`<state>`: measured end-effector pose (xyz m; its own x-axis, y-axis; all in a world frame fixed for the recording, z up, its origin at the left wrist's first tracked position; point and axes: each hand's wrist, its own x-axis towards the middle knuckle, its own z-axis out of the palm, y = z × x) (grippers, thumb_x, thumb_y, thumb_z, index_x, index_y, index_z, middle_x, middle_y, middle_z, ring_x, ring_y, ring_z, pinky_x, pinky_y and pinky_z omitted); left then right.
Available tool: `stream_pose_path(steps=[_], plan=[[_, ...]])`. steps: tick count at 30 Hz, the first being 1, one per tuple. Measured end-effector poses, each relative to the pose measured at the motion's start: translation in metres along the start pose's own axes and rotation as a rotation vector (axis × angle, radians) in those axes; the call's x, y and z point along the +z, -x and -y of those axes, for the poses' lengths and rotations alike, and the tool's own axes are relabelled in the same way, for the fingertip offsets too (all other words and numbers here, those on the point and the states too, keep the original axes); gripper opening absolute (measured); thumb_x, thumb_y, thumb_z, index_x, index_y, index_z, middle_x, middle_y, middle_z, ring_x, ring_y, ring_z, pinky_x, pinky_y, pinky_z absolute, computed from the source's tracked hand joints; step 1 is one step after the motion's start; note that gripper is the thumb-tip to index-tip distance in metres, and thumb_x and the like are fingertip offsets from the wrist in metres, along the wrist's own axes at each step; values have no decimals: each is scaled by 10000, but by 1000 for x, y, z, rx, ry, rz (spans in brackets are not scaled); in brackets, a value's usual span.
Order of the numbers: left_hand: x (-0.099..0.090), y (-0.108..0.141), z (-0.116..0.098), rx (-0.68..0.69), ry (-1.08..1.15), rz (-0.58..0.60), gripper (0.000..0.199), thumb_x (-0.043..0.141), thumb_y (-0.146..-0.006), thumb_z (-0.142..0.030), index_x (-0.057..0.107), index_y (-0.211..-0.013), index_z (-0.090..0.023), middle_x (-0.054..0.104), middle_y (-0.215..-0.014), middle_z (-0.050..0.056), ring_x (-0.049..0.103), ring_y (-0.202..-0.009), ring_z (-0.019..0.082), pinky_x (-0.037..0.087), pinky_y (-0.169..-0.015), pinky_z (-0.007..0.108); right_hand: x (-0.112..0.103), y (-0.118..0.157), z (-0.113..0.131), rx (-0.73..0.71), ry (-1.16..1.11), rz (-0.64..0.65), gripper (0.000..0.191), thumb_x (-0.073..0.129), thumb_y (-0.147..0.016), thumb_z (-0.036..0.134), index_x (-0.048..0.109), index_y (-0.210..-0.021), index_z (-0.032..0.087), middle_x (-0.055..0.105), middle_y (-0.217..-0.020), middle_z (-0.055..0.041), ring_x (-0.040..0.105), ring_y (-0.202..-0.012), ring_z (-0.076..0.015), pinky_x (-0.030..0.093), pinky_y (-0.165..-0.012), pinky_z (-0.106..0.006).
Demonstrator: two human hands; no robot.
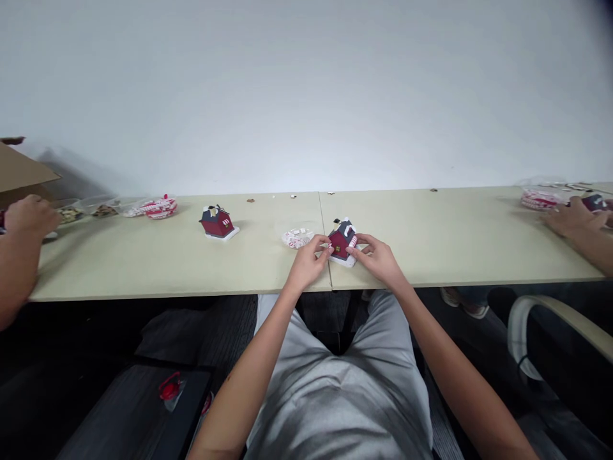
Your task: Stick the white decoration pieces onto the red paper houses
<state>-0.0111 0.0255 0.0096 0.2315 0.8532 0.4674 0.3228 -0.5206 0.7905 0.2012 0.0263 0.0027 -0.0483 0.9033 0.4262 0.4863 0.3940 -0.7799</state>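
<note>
A small red model house [341, 243] with a dark roof and a white base stands on the table's seam, right in front of me. My left hand [310, 260] grips its left side, and my right hand [376, 259] grips its right side. A red-and-white striped candy-cane piece [353, 241] runs up the house's right corner. Close to my left hand sits a clear dish of red-and-white pieces [296, 238]. Farther left, a second red model house [217, 223] stands on its own white base.
Two pale tabletops [191, 268] meet at a seam against a white wall. A co-worker's hand [31, 217] is near clear dishes [103, 209] at left, and another hand [572, 218] is near a dark-roofed house [595, 203] at right. A cardboard box [19, 169] stands far left.
</note>
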Motion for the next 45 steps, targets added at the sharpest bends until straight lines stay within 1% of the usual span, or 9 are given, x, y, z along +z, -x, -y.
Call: stream_pose_path(steps=[7, 11, 17, 25, 30, 34, 36, 41, 45], plan=[[1, -2, 2, -42, 153, 20, 179, 617, -914, -345, 586, -1029, -211, 717, -1122, 68, 705, -1033, 206, 522, -720, 246, 1, 3, 1, -34, -21, -26, 459, 700, -848, 527, 635, -1148, 185, 749, -1076, -78, 725, -772, -189, 563, -715, -311], [-1, -4, 3, -80, 188, 58, 203, 635, -902, -360, 581, -1021, -205, 729, -1093, 73, 711, -980, 202, 523, -698, 247, 3, 1, -1, -26, -12, -39, 451, 719, -834, 530, 634, -1114, 187, 750, -1065, -69, 718, -764, -185, 553, -719, -310], [-2, -5, 7, -61, 167, 63, 226, 653, -890, -375, 600, -1016, -195, 724, -1100, 84, 706, -968, 204, 518, -688, 248, 5, -1, -1, -7, -33, -43, 433, 726, -828, 510, 613, -1093, 188, 738, -1084, -68, 704, -770, -173, 544, -734, -307], [-3, -4, 3, -6, 159, 59, 210, 650, -891, -370, 636, -1003, -193, 692, -1106, 80, 669, -1051, 205, 529, -781, 265, 12, -1, -2, 54, -172, -40, 536, 765, -727, 593, 558, -1024, 198, 681, -1028, -45, 631, -666, -139, 530, -642, -287], [-3, -5, 3, 4, 64, -85, 222, 662, -879, -392, 638, -982, -197, 670, -1072, 65, 642, -897, 156, 488, -696, 230, 15, 3, -4, 48, -155, -26, 616, 782, -707, 602, 532, -1106, 205, 664, -996, -16, 587, -605, -115, 502, -608, -272], [-3, -5, 6, -23, 107, -83, 214, 685, -860, -359, 614, -973, -191, 666, -930, 33, 610, -785, 133, 468, -669, 229, 13, 6, -3, 45, -85, -43, 906, 797, -701, 603, 390, -1400, 193, 665, -994, -16, 566, -602, -125, 488, -611, -280], [-3, -5, 5, -30, 131, -116, 231, 705, -842, -345, 605, -979, -189, 666, -922, 33, 611, -781, 134, 477, -680, 238, 12, 6, -2, 29, -31, -38, 1012, 791, -715, 604, 304, -1497, 186, 667, -1001, -27, 589, -663, -151, 504, -663, -299], [-4, -4, 0, -43, 116, -154, 226, 718, -827, -370, 650, -927, -179, 688, -882, 37, 619, -753, 141, 485, -701, 259, 12, 6, -3, -54, 120, -54, 843, 800, -702, 622, 519, -1361, 178, 611, -1099, -92, 618, -991, -251, 521, -871, -375], [-4, -4, 1, -22, 97, -120, 224, 722, -821, -380, 682, -922, -184, 696, -881, 28, 582, -695, 126, 466, -658, 251, 14, 6, -5, -79, 158, -103, 824, 808, -701, 613, 509, -1331, 175, 515, -1310, -162, 556, -1206, -289, 486, -1006, -418]])
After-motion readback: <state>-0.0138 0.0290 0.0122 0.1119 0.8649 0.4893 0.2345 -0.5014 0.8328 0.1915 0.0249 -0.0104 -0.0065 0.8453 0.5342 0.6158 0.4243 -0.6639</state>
